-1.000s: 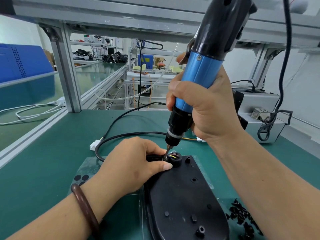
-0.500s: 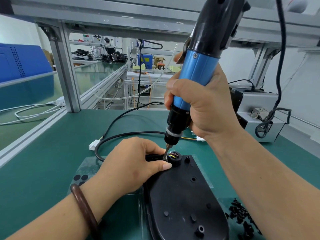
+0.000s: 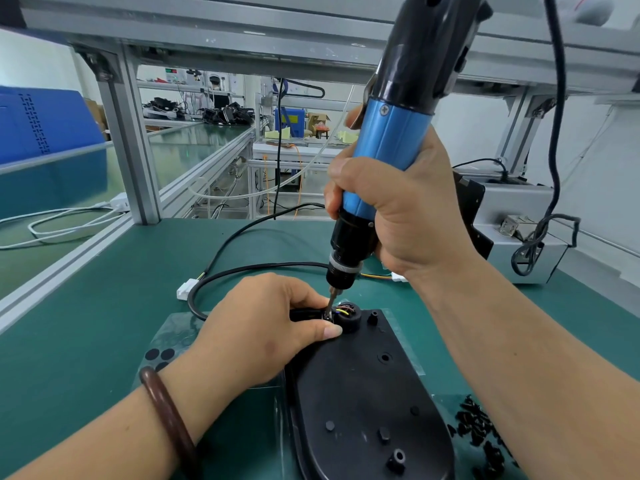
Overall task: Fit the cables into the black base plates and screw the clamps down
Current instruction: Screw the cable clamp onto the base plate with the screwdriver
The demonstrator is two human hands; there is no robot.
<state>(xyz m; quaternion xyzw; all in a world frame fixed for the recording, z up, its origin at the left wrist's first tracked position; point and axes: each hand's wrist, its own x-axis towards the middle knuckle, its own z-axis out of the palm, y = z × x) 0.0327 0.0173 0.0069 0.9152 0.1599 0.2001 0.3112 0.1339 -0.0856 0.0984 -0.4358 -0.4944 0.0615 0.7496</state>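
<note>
Gripping: right hand (image 3: 408,209), all fingers wrapped tight round the blue barrel of the electric screwdriver (image 3: 391,143), tool nearly upright, bit tip down at the clamp (image 3: 327,317) on the far end of the black base plate (image 3: 363,393). Left hand (image 3: 263,327), fingers curled, thumb and forefinger pinching the black cable (image 3: 242,271) where it enters the plate, just beside the bit. Plate flat on a green mat (image 3: 104,323). Loose black screws (image 3: 478,431) near right; white connector (image 3: 187,289) beyond the left hand. Aluminium frame (image 3: 131,150), blue crate (image 3: 45,123), more benches behind
</note>
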